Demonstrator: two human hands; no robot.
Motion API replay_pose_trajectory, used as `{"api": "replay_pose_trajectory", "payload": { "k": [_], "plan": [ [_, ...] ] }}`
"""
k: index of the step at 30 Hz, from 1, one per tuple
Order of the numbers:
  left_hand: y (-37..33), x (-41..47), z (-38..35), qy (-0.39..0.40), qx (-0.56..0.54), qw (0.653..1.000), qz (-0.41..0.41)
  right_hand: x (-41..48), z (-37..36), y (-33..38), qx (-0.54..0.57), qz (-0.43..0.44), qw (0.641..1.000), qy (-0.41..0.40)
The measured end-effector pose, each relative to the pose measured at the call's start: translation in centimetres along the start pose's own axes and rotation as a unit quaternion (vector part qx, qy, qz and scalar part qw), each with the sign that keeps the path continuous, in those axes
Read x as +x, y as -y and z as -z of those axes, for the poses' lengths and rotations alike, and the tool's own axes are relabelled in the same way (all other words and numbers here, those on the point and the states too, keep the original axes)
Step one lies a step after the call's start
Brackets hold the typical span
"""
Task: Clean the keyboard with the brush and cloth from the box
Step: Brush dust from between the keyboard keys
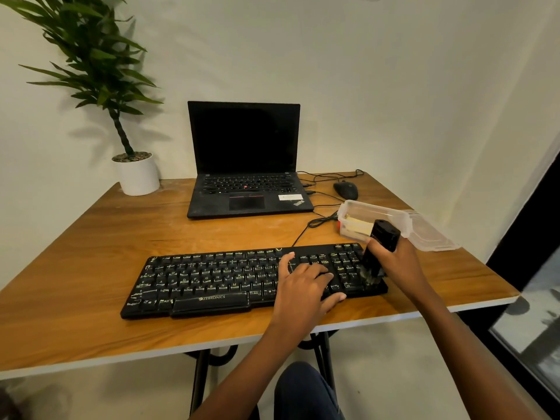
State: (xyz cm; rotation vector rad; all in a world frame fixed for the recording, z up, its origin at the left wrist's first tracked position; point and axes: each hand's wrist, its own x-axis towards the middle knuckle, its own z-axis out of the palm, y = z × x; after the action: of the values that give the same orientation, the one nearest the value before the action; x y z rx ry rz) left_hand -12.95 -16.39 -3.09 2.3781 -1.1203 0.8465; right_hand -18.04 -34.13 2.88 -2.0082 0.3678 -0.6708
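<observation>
Wooden table (pixel 91 268) carrying, left to right: one potted plant (pixel 138 175), leaves running off the frame; one laptop (pixel 245 165); one keyboard (pixel 212 280) lying in front; left hand (pixel 303 283) resting flat-fingered on its keys; one mouse (pixel 346 190) lying behind; right hand (pixel 394 262) gripping one brush (pixel 384 234), bristles touching the keyboard's right end; one box (pixel 394 216) standing behind, cloth (pixel 357 227) inside showing only dimly.

The dusty black keyboard (pixel 212 280) is lying flat near the table's (pixel 91 268) front edge. The black brush (pixel 381 245) is standing tilted, bristles down on its right end. Just behind, the clear box (pixel 362 205) is sitting open, holding a pale yellow cloth (pixel 359 228).
</observation>
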Motion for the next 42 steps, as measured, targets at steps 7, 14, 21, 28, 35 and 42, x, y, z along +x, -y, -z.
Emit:
{"api": "replay_pose_trajectory", "payload": {
  "k": [7, 14, 21, 28, 35, 42],
  "plan": [
    [-0.1, -0.1, 0.2, 0.005, -0.004, 1.0, -0.002, -0.5, 0.7, -1.1, 0.044, -0.022, 0.997, -0.065],
    [-0.1, 0.1, 0.2, 0.004, -0.007, 1.0, -0.003, 0.1, 1.2, -1.3, 0.067, -0.038, 0.996, -0.054],
    [0.1, 0.1, -0.2, -0.01, -0.017, 1.0, -0.005, 0.8, 0.5, -1.2, 0.06, -0.017, 0.998, -0.03],
    [0.3, 0.3, -0.3, -0.015, -0.016, 1.0, -0.006, 1.6, 0.3, -0.6, 0.059, -0.027, 0.998, -0.009],
    [0.4, 0.4, -0.4, 0.002, -0.014, 1.0, -0.002, 2.2, -1.4, 0.3, 0.008, -0.025, 1.0, -0.011],
    [0.3, 0.4, -0.2, 0.001, -0.013, 1.0, -0.002, 2.7, -1.8, 0.4, -0.001, -0.033, 0.999, 0.032]
  ]
}}
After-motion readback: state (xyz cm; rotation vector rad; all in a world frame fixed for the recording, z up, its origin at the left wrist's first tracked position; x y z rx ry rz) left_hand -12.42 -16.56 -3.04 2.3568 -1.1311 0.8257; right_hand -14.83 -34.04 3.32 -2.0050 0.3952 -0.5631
